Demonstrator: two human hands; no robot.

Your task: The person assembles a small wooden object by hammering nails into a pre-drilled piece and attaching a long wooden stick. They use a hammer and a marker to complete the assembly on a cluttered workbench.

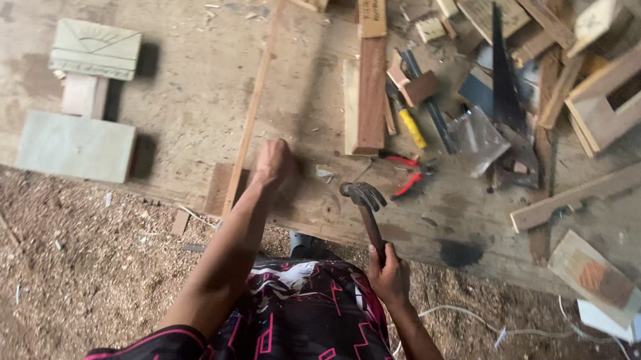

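My right hand [388,273] grips the dark wooden handle of a claw hammer [365,200], whose metal head hangs just above a brown board [311,202] at the near edge of the workbench [191,96]. My left hand [273,163] presses down on that board, fingers curled, a hand's width left of the hammer head. A thin wooden strip [254,100] runs from beside my left hand toward the far side of the bench.
Red-handled pliers [409,175] lie just right of the hammer head. A yellow-handled tool [409,123], a hand saw [506,80], a plastic bag [477,138] and several wood offcuts crowd the right side. Grey-green carved blocks [93,50] sit at the left. Sawdust covers the floor [67,260].
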